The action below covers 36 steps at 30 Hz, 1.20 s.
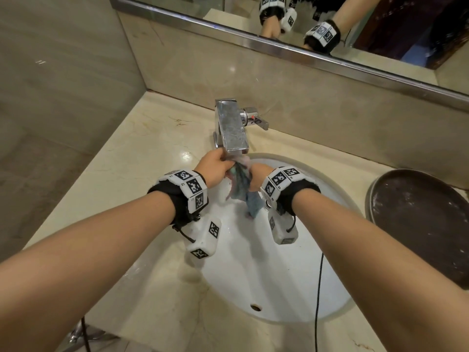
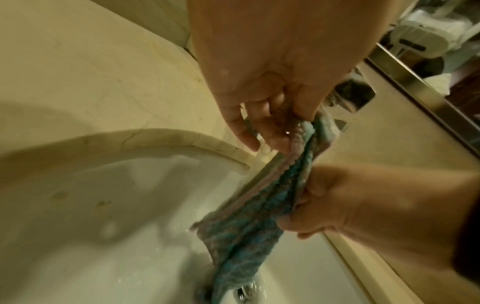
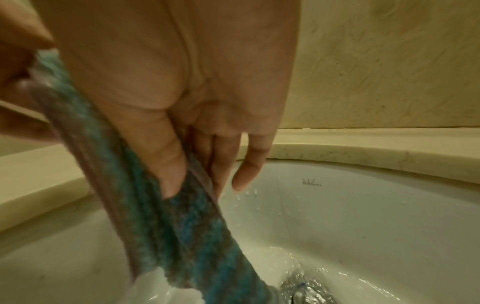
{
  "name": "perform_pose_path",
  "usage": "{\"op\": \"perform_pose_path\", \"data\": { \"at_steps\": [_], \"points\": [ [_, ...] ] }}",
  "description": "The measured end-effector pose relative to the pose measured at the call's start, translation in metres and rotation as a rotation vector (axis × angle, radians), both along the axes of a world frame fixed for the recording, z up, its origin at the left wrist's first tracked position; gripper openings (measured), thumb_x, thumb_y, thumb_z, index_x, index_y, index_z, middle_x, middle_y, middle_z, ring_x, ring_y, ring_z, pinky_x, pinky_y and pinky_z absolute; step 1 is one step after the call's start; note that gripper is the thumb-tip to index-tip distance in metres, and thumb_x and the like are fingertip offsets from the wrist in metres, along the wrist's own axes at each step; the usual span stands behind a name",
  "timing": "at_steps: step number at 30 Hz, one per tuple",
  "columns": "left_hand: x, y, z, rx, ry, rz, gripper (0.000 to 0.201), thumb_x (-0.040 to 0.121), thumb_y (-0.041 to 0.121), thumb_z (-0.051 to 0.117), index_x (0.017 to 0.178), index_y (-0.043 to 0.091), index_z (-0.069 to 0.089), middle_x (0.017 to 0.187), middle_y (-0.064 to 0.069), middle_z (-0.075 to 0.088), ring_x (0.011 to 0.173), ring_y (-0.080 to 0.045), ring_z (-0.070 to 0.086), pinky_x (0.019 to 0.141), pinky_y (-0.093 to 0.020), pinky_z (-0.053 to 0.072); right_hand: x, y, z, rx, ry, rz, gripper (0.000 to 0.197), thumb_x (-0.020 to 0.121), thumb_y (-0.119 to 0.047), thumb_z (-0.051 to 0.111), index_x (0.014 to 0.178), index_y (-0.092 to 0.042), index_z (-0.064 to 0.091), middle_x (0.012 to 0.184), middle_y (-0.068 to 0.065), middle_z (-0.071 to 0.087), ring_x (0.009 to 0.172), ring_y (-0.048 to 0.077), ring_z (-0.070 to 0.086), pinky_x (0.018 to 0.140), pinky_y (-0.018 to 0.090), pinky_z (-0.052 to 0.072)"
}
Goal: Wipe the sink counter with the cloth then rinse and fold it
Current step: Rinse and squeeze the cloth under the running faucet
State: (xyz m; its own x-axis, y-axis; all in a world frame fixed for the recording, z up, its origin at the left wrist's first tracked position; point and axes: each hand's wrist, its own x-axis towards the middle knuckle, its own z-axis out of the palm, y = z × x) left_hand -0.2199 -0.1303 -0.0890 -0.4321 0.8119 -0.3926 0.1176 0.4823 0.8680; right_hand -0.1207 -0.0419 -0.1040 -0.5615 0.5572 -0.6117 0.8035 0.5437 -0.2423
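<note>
A blue and pink cloth hangs bunched under the chrome faucet over the white sink basin. My left hand pinches its upper end just below the spout. My right hand grips it a little lower. In the left wrist view the cloth runs from my left hand down past my right hand toward the drain. In the right wrist view my right hand pinches the wet cloth between thumb and fingers, and water runs at the drain.
The beige marble counter surrounds the basin, with a wall at left. A dark round tray sits on the counter at right. A mirror runs behind the backsplash. The faucet lever points right. A black cable crosses the basin's front.
</note>
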Motion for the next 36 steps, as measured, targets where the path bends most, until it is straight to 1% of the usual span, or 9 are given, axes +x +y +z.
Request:
{"op": "perform_pose_path", "data": {
  "at_steps": [3, 8, 12, 16, 18, 24, 27, 31, 36],
  "points": [
    [-0.003, -0.003, 0.003, 0.017, -0.072, 0.026, 0.02, 0.093, -0.002, 0.042, 0.106, 0.006, 0.054, 0.074, 0.001, 0.054, 0.066, -0.014, 0.054, 0.049, -0.011, 0.048, 0.004, 0.001, -0.003, 0.027, 0.062, -0.101, 0.025, 0.091, -0.008, 0.049, 0.113, -0.004, 0.062, 0.115, 0.016, 0.064, 0.11, 0.032, 0.059, 0.09, 0.034, 0.045],
    [-0.018, -0.008, -0.014, -0.155, 0.062, -0.033, 0.021, 0.089, 0.01, 0.054, 0.07, 0.018, 0.05, 0.077, -0.006, 0.057, 0.081, -0.024, 0.057, 0.073, -0.035, 0.05, 0.004, 0.005, 0.0, 0.017, 0.318, -0.235, 0.026, 0.09, -0.01, 0.049, 0.11, -0.004, 0.064, 0.101, 0.014, 0.065, 0.091, 0.025, 0.058, 0.076, 0.029, 0.044],
    [-0.02, -0.016, -0.019, -0.357, 0.299, -0.295, 0.009, 0.086, 0.024, 0.062, 0.088, 0.017, 0.058, 0.094, -0.007, 0.061, 0.086, -0.022, 0.057, 0.079, -0.029, 0.045, 0.002, 0.004, 0.01, -0.061, 0.402, -0.165, 0.017, 0.085, -0.012, 0.058, 0.095, 0.002, 0.063, 0.086, 0.013, 0.059, 0.081, 0.023, 0.054, 0.071, 0.029, 0.042],
    [-0.015, -0.016, -0.017, -0.278, 0.421, -0.294, 0.045, 0.082, 0.023, 0.067, 0.122, 0.009, 0.054, 0.12, -0.011, 0.061, 0.11, -0.027, 0.057, 0.089, -0.028, 0.042, 0.002, 0.003, 0.013, -0.126, 0.474, -0.181, 0.024, 0.084, -0.012, 0.065, 0.105, -0.003, 0.061, 0.083, 0.004, 0.06, 0.081, 0.021, 0.056, 0.073, 0.025, 0.048],
    [-0.011, -0.013, -0.011, -0.178, 0.411, -0.243, 0.049, 0.08, 0.019, 0.07, 0.124, 0.008, 0.052, 0.123, -0.011, 0.059, 0.114, -0.026, 0.056, 0.097, -0.031, 0.044, 0.002, 0.0, 0.016, -0.154, 0.549, -0.197, 0.021, 0.084, -0.009, 0.064, 0.105, -0.008, 0.061, 0.08, -0.002, 0.059, 0.075, 0.015, 0.055, 0.062, 0.012, 0.043],
    [-0.008, -0.005, -0.003, -0.104, 0.486, -0.175, 0.028, 0.088, 0.014, 0.058, 0.114, 0.004, 0.059, 0.113, -0.013, 0.065, 0.103, -0.029, 0.06, 0.081, -0.027, 0.042, 0.001, 0.002, 0.01, -0.165, 0.635, -0.278, 0.03, 0.081, -0.019, 0.069, 0.105, -0.001, 0.067, 0.099, 0.017, 0.068, 0.088, 0.023, 0.058, 0.083, 0.035, 0.048],
    [-0.009, -0.003, -0.003, -0.071, 0.432, -0.16, 0.031, 0.091, 0.01, 0.051, 0.121, 0.008, 0.057, 0.12, -0.012, 0.063, 0.107, -0.028, 0.06, 0.084, -0.027, 0.043, 0.005, 0.005, 0.005, -0.073, 0.57, -0.222, 0.026, 0.088, -0.017, 0.06, 0.099, 0.006, 0.067, 0.085, 0.017, 0.065, 0.078, 0.026, 0.057, 0.073, 0.034, 0.048],
    [-0.003, -0.001, -0.003, -0.047, 0.316, -0.137, 0.029, 0.093, 0.008, 0.049, 0.12, 0.002, 0.056, 0.119, -0.014, 0.062, 0.108, -0.028, 0.058, 0.089, -0.029, 0.043, 0.006, 0.003, -0.003, -0.012, 0.477, -0.209, 0.027, 0.092, -0.016, 0.055, 0.114, -0.008, 0.067, 0.113, 0.014, 0.069, 0.102, 0.029, 0.065, 0.093, 0.039, 0.051],
    [0.0, -0.001, -0.005, -0.009, 0.182, -0.123, 0.028, 0.093, 0.006, 0.048, 0.119, 0.002, 0.056, 0.118, -0.015, 0.061, 0.108, -0.026, 0.057, 0.096, -0.03, 0.044, 0.001, -0.005, -0.011, -0.031, 0.403, -0.218, 0.029, 0.093, -0.007, 0.047, 0.118, -0.007, 0.063, 0.114, 0.017, 0.067, 0.105, 0.03, 0.063, 0.086, 0.029, 0.046]
  ]
}}
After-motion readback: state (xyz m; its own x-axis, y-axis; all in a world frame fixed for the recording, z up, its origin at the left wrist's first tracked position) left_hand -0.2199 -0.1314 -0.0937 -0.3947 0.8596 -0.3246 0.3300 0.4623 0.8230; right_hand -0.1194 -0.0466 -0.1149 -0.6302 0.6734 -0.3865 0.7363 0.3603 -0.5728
